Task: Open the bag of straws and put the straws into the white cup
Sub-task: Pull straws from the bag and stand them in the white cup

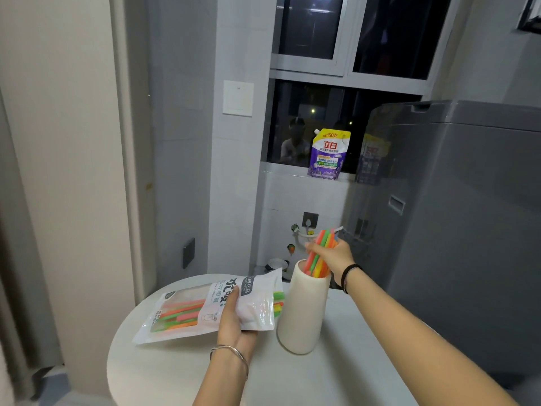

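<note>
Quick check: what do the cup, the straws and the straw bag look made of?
White cup: matte, opaque, thick-walled, likely ceramic or stone-like plastic. Straws: stiff-looking, solid matte green, red and orange; plastic or a plant-based kind, cannot tell. Straw bag: glossy thin plastic film with a clear window, creased and catching glare.

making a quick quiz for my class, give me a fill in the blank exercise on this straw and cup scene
1. The right hand holds a bunch of straws whose lower ends are inside the white ____.
2. The left hand grips the straw bag, which still has ____ inside it.
3. The cup stands on a round white ____.
4. A purple pouch stands on the ____ sill.

Missing words: cup; straws; table; window
</note>
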A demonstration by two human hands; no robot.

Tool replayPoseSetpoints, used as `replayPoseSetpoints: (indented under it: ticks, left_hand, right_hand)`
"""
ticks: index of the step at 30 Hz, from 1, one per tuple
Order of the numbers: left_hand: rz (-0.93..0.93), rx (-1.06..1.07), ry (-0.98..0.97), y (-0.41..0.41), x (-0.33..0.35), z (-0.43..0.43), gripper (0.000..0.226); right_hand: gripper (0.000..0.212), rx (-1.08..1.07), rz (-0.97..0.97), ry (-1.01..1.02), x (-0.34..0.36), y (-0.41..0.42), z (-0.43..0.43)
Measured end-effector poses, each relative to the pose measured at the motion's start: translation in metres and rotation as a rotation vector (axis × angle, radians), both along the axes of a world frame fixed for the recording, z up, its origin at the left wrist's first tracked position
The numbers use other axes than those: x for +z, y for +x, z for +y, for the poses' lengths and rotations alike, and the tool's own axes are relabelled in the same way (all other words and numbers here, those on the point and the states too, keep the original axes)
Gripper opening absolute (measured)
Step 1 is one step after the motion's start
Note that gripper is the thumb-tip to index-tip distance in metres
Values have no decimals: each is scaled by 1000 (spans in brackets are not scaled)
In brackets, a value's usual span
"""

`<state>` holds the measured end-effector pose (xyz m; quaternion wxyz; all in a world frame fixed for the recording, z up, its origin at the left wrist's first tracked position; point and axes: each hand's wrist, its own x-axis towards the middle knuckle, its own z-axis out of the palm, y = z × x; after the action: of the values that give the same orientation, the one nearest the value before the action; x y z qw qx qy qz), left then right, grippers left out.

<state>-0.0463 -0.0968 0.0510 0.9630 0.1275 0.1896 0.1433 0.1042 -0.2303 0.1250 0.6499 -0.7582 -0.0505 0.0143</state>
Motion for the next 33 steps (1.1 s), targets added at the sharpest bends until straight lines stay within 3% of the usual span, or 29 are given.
replayPoseSetpoints:
  ticks: [5, 8, 12, 14, 16, 19, 21, 28, 31, 33]
  left_hand:
    - [-1, -19, 9, -1, 1, -3, 47]
    - [-2, 0, 18, -2, 3, -4, 47]
    - [-13, 32, 50, -2, 6, -4, 49]
    - [-1, 68, 88, -1, 7, -5, 49]
    - [21, 123, 155, -2, 5, -6, 48]
    - [74, 222, 309, -5, 5, -10, 39]
    - [80, 276, 424, -8, 5, -15, 42]
    - [57, 305, 768, -7, 11, -26, 24]
    - [48, 313, 820, -8, 11, -26, 26]
    - [57, 322, 795, -8, 9, -24, 27]
  right_hand:
    - [55, 84, -194, -114, -2, -17, -6]
    - [56, -11, -345, -64, -1, -35, -7]
    - [14, -183, -501, 328, -10, -80, -4]
    - [8, -227, -419, 460, -28, -101, 5]
    - [8, -223, -203, 583, -46, -116, 16]
    - [26, -77, 257, 793, -59, -126, 31]
    - [36, -4, 408, 859, -63, -131, 35]
    - [46, 94, 490, 1108, -64, -138, 41]
    - [41, 69, 443, 1073, -71, -137, 41]
    - [33, -17, 365, 938, -74, -136, 41]
